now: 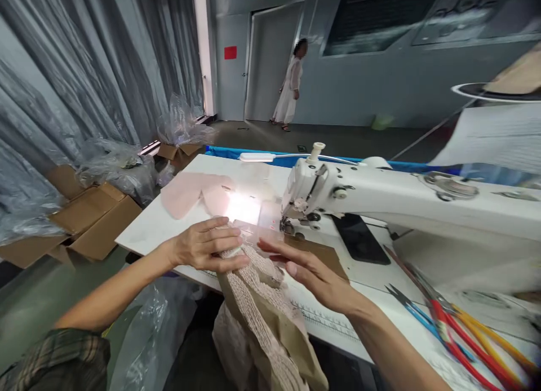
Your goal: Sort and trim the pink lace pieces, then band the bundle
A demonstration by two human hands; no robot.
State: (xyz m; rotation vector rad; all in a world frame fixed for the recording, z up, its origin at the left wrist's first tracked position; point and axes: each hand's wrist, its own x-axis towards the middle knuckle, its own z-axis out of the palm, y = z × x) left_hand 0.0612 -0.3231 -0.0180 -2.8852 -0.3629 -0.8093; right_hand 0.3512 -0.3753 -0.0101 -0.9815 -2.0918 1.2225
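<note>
A white sewing machine (pixel 380 196) stands on a white table (pixel 152 225), its lamp lighting the needle area. A beige knitted fabric strip (pixel 257 301) with brown paper backing runs from the needle plate over the table's front edge. My left hand (pixel 207 245) lies on the fabric's left side, fingers bent and pressing it with the thumb beneath. My right hand (pixel 308 272) rests flat on the fabric's right side, fingers stretched toward the needle.
Pale pink fabric pieces (pixel 190 191) lie at the table's far left. Scissors with red, yellow and blue handles (pixel 448 323) lie at the right. Cardboard boxes (pixel 93 216) and plastic bags sit on the floor left. A person (pixel 291 87) stands by a far door.
</note>
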